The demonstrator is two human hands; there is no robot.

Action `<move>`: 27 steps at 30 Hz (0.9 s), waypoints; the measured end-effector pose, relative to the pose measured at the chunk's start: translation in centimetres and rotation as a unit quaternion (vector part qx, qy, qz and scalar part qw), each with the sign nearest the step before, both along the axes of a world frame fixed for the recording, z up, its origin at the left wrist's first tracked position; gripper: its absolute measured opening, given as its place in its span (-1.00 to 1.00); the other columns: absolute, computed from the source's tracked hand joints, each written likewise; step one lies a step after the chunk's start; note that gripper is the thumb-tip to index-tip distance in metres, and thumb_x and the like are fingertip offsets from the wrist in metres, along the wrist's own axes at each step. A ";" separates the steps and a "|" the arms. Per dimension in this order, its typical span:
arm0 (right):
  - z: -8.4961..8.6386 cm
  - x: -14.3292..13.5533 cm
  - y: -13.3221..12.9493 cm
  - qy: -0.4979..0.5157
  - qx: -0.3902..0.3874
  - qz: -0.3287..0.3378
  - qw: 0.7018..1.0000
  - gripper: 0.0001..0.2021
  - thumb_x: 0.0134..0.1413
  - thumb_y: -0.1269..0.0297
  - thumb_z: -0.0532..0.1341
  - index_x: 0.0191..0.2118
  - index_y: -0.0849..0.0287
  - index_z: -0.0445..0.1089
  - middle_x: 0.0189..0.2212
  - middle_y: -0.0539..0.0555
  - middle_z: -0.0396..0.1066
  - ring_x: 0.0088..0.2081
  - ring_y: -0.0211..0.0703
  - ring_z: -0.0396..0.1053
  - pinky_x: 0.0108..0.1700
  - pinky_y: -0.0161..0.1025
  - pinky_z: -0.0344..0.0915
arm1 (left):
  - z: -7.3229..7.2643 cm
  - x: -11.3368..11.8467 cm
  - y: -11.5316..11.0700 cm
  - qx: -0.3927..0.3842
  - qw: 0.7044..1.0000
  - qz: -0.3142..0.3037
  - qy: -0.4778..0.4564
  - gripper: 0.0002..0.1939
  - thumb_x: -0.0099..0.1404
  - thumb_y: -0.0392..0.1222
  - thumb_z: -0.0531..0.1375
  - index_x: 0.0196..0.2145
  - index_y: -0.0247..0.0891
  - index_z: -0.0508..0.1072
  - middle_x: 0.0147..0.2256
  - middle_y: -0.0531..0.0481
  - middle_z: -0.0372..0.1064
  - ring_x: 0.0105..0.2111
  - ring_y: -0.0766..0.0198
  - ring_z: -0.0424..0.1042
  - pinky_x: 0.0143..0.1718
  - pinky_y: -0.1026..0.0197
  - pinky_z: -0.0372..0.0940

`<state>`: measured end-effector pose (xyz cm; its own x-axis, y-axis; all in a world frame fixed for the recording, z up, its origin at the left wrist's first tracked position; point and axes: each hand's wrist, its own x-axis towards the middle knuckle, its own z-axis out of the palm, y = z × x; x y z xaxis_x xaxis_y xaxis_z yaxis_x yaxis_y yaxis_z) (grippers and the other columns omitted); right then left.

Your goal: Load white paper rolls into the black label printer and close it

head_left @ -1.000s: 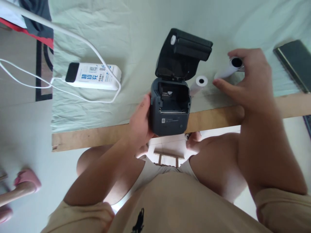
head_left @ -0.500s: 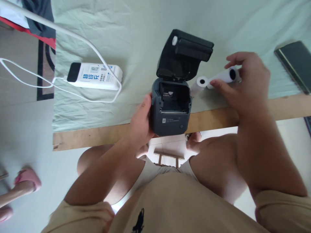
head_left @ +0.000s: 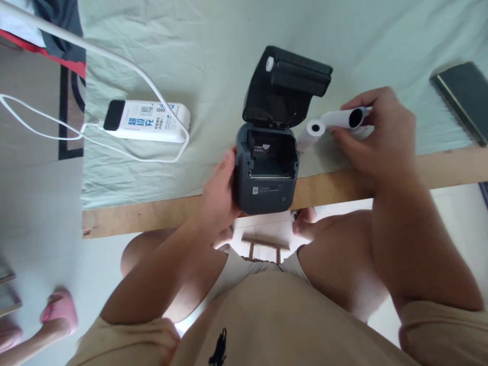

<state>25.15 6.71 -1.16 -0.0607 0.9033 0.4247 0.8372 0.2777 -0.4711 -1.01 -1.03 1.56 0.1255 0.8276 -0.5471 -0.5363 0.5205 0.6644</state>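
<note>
The printer [head_left: 267,188] sat at the near edge of the counter [head_left: 213,66], its lid [head_left: 284,86] raised behind it and its bay [head_left: 274,145] exposed. The left hand [head_left: 221,193] gripped the printer's left side, thumb along the wall; its other fingers were hidden. The near roll [head_left: 309,136] was just right of the printer, its hollow end facing up. Farther right of the printer, the right hand [head_left: 385,132] held the far roll [head_left: 337,118] between thumb and forefinger, by the end away from the printer. Whether the two rolls touched could not be told. Good handling probably called for a firm left grip, because the printer overlapped the counter's edge, and for light, even right-hand pressure to spare the paper. The near roll looked easy to knock, so the far one seemed best controlled slowly beside it. A power bank [head_left: 147,122] lay well left of the printer.
</note>
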 end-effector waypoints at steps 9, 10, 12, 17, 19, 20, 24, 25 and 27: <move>-0.8 0.0 0.3 -0.042 0.007 0.026 0.999 -0.60 -0.03 0.28 0.36 0.00 0.01 0.48 -0.21 0.14 0.47 -0.22 -0.05 0.41 -0.08 -0.07 0.38 | -0.1 -0.2 0.0 0.017 1.000 -0.001 -0.018 -0.74 0.46 0.08 0.15 -0.08 -0.03 0.56 -0.26 0.20 0.64 -0.20 0.17 0.66 -0.24 0.22 0.55; -0.7 0.0 0.3 -0.028 0.013 0.027 0.999 -0.56 -0.05 0.28 0.35 0.04 0.02 0.44 -0.22 0.13 0.46 -0.24 -0.06 0.40 -0.10 -0.07 0.38 | -0.1 -0.2 0.1 0.018 1.000 -0.003 -0.014 -0.72 0.46 0.11 0.15 -0.08 -0.03 0.56 -0.25 0.18 0.64 -0.19 0.15 0.66 -0.23 0.20 0.56; -0.6 -0.1 0.3 0.027 0.053 0.024 0.998 -0.47 -0.09 0.28 0.35 0.09 0.04 0.37 -0.23 0.11 0.39 -0.23 -0.07 0.38 -0.17 -0.09 0.38 | -0.2 -0.1 0.1 0.016 1.000 -0.005 -0.003 -0.65 0.45 0.18 0.12 -0.10 -0.05 0.56 -0.22 0.11 0.65 -0.17 0.10 0.66 -0.22 0.13 0.57; 0.6 -1.1 -0.1 0.127 0.247 0.081 0.957 -0.47 0.00 -0.07 0.32 0.07 0.02 0.34 -0.10 0.12 0.25 -0.20 -0.12 0.31 -0.36 -0.17 0.27 | -0.4 -0.2 0.1 0.055 0.998 -0.015 0.003 -0.71 0.37 0.13 0.25 -0.10 -0.08 0.56 -0.22 0.06 0.64 -0.23 0.13 0.64 -0.30 0.19 0.54; 1.6 -2.3 -1.1 0.121 0.262 0.126 0.949 -0.48 0.08 -0.06 0.28 0.13 0.01 0.36 -0.03 0.13 0.30 -0.15 -0.09 0.36 -0.36 -0.17 0.29 | -0.4 -0.4 0.1 0.069 0.997 -0.017 -0.004 -0.67 0.28 0.03 0.37 -0.04 -0.07 0.55 -0.20 0.09 0.64 -0.27 0.21 0.63 -0.35 0.28 0.50; 2.1 -3.1 -1.8 0.122 0.260 0.147 0.946 -0.47 0.10 -0.02 0.27 0.17 0.00 0.35 0.00 0.13 0.34 -0.12 -0.05 0.40 -0.34 -0.15 0.32 | -0.4 -0.5 0.0 0.071 0.997 -0.018 -0.004 -0.61 0.23 0.00 0.42 -0.01 -0.07 0.53 -0.18 0.09 0.63 -0.29 0.23 0.62 -0.38 0.31 0.48; 3.3 -6.5 -4.2 0.090 0.141 0.186 0.968 -0.61 0.12 0.28 0.34 0.08 0.00 0.39 -0.10 0.04 0.54 -0.16 -0.08 0.53 -0.15 -0.07 0.47 | -0.5 -0.7 0.0 0.074 0.996 -0.029 0.039 -0.48 0.23 0.00 0.42 0.10 -0.14 0.46 -0.22 0.03 0.62 -0.34 0.23 0.59 -0.42 0.29 0.44; 3.4 -7.1 -4.4 0.071 0.128 0.190 0.971 -0.70 0.14 0.31 0.34 0.00 0.02 0.41 -0.14 0.02 0.58 -0.19 -0.10 0.55 -0.13 -0.08 0.48 | -0.6 -0.7 0.0 0.080 0.995 -0.032 0.053 -0.46 0.23 0.01 0.41 0.12 -0.16 0.45 -0.24 0.03 0.61 -0.35 0.23 0.58 -0.42 0.29 0.44; 3.1 -7.9 -4.3 0.034 0.123 0.210 0.969 -0.85 0.17 0.36 0.34 -0.16 0.06 0.41 -0.20 0.00 0.62 -0.21 -0.12 0.57 -0.15 -0.12 0.47 | -0.8 -0.8 0.0 0.092 0.993 -0.033 0.065 -0.45 0.23 0.00 0.41 0.11 -0.19 0.44 -0.27 0.04 0.58 -0.36 0.25 0.56 -0.41 0.30 0.44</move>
<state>17.30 2.36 1.97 -0.3646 0.6759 0.6405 0.5955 0.6980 -0.3976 -1.82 -1.02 0.80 0.1212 0.9071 -0.4030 -0.4076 0.4157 0.8131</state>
